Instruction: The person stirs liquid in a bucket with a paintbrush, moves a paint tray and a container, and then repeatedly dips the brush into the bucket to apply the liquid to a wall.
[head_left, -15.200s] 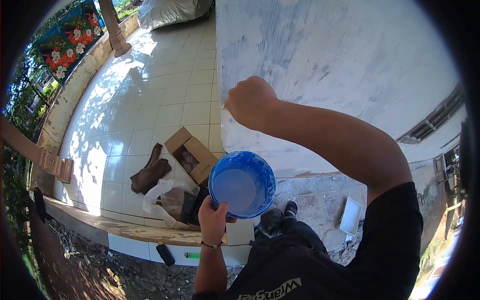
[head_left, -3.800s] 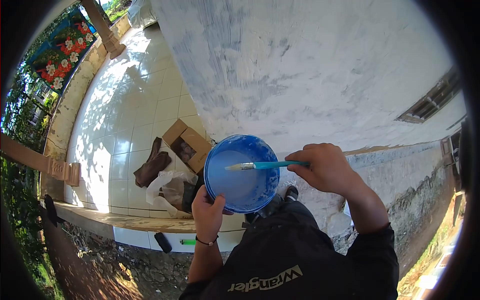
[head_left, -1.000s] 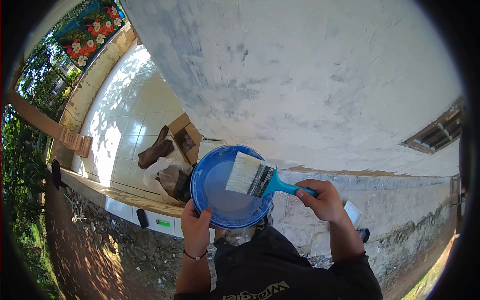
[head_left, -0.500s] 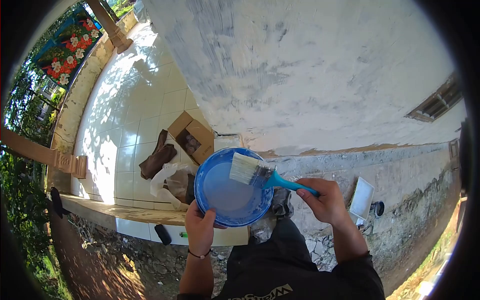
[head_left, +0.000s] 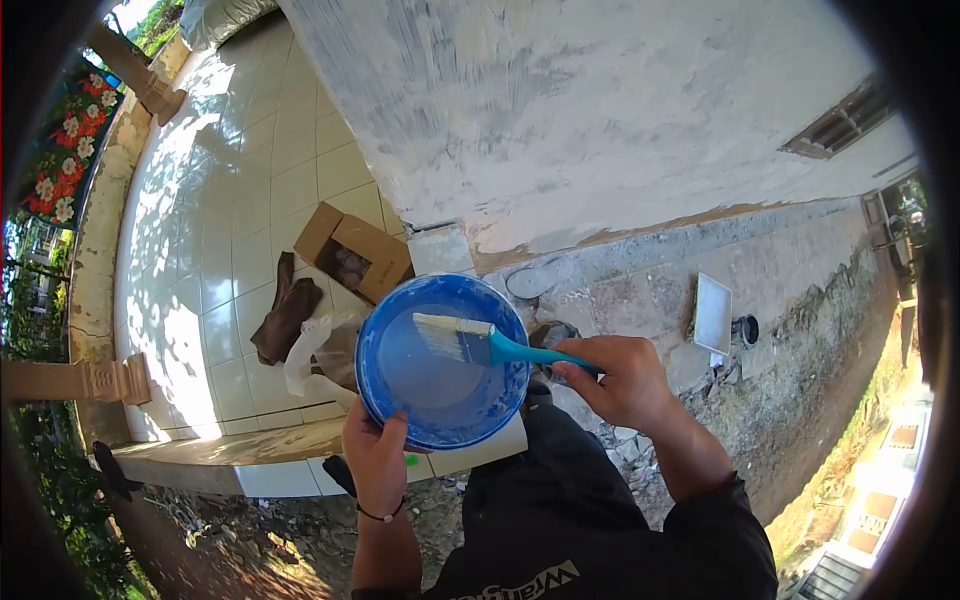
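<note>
My left hand (head_left: 376, 455) grips the near rim of a blue plastic bowl (head_left: 400, 395) that holds pale paint. My right hand (head_left: 615, 378) holds a paintbrush (head_left: 480, 343) by its turquoise handle. The brush's pale bristles point left and sit over the inside of the bowl. In front of me rises a wall (head_left: 560, 110) with patchy white paint.
A tiled porch floor (head_left: 210, 200) lies to the left, bearing an open cardboard box (head_left: 352, 252), a brown cloth (head_left: 283, 310) and a plastic bag (head_left: 318, 350). A white tray (head_left: 712, 312) and a small dark can (head_left: 745, 328) rest on the rough ground by the wall's base.
My view has tilted down and turned, so more ground shows. The brush has lowered into the bowl and turned flatter. Much earlier my right hand was raised at the wall.
</note>
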